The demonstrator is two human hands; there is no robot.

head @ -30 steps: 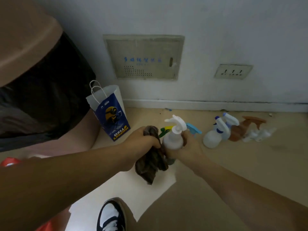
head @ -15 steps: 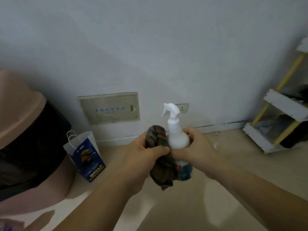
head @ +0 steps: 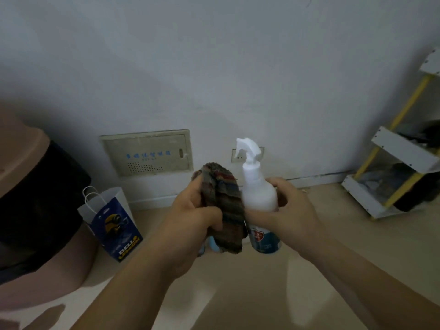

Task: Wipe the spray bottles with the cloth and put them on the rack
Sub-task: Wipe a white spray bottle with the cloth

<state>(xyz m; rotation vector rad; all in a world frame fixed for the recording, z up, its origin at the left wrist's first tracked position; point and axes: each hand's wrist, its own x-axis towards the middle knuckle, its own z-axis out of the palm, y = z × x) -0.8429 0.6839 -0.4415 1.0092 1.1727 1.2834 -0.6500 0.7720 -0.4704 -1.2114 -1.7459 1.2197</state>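
Cloth (head: 223,208) against hand-held spray bottle (head: 258,194)

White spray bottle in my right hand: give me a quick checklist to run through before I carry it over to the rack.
1. Grip: the right hand is wrapped round the white plastic spray bottle: ok.
2. Bottle upright, trigger head on top: ok.
3. Striped brown cloth gripped in the left hand and lying against the bottle's side: ok.
4. Bottle wiped all the way round: cannot tell.
5. White rack with yellow posts in view, standing by the wall to the right: ok.
6. Free room on a shelf: cannot tell; dark things already lie on the shelves.
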